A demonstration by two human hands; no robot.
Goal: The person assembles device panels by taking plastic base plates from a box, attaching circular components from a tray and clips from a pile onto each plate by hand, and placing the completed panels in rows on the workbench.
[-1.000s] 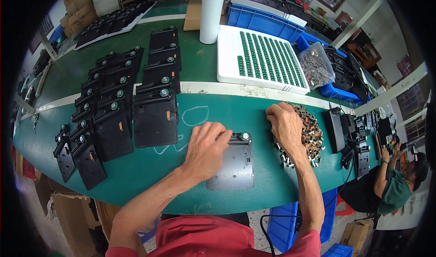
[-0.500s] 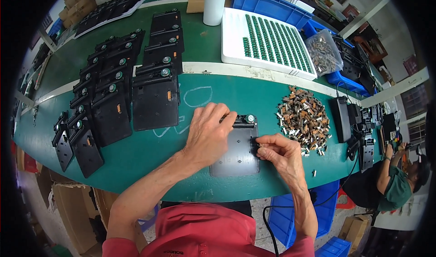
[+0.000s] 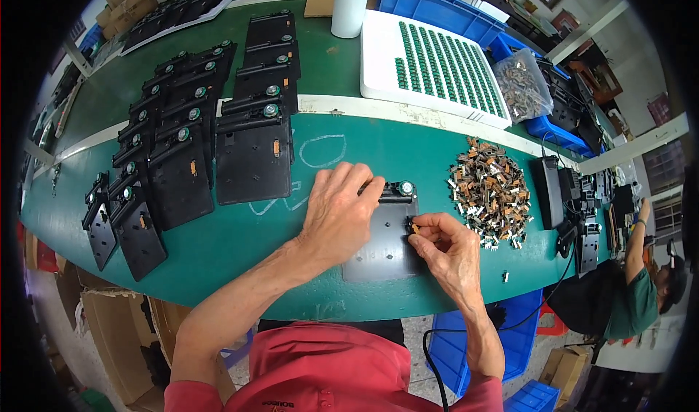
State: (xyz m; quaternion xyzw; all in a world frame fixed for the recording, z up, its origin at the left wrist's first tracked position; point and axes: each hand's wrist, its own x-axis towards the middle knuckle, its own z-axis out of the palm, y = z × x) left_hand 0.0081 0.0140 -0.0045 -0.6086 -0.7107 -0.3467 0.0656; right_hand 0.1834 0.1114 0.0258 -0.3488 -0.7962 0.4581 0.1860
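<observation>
Here, your left hand (image 3: 338,212) lies flat, fingers spread, pinning the black plate (image 3: 382,248) to the green desk (image 3: 240,241) before you, while your right hand (image 3: 448,248) pinches a small brass clip (image 3: 414,228) at the plate's right edge. Keep the plate pressed still and seat the clip squarely; the clip pile (image 3: 489,192) lies just right.

A flat black plate (image 3: 386,248) with a green knob (image 3: 405,188) at its far edge lies near, on the green table; a small brass part (image 3: 414,228) sits at its right edge.
</observation>
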